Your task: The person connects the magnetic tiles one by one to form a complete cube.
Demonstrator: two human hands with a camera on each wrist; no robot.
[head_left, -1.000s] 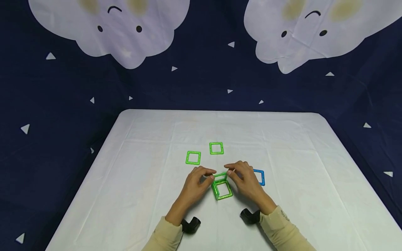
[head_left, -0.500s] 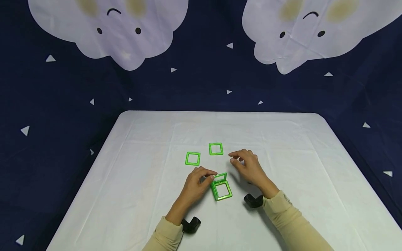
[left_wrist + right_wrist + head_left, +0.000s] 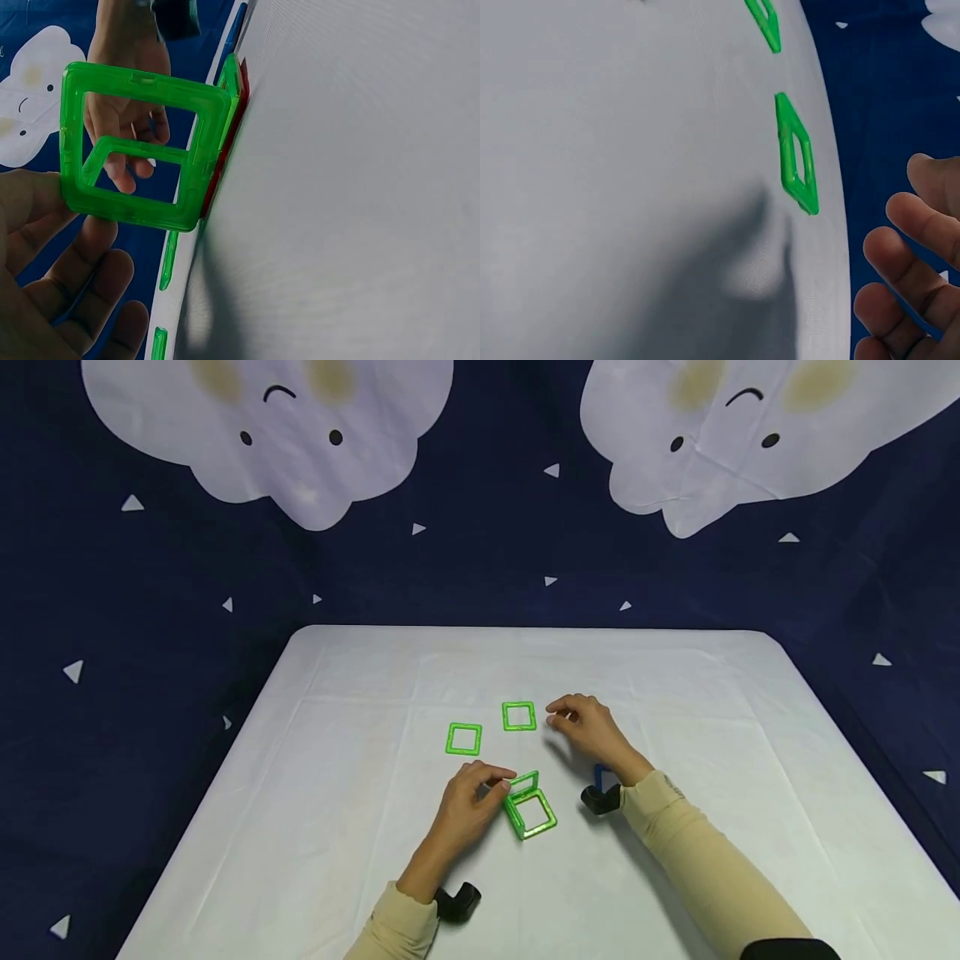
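Observation:
My left hand (image 3: pixel 467 802) pinches the near-left corner of a small structure of green square magnetic tiles (image 3: pixel 538 831), thumb and forefinger at its upright side. One tile lies flat and two stand up from its edges. In the left wrist view an upright tile (image 3: pixel 135 210) fills the middle, with a red strip (image 3: pixel 229 135) along the structure's foot. Just right of the farther loose green tile (image 3: pixel 519 728), my right hand (image 3: pixel 588 727) hovers over the table, fingers loosely bent and holding nothing; its shadow falls on the cloth.
Another loose green tile (image 3: pixel 463 752) lies flat to the left. A blue tile (image 3: pixel 598 777) is partly hidden under the right wrist and its black camera mount (image 3: pixel 600 799). White cloth covers the table (image 3: pixel 360 718); a dark blue curtain (image 3: pixel 480 568) hangs behind.
My right hand has left the green structure and moved away, toward the far loose tile. The left hand keeps its pinch in the same place.

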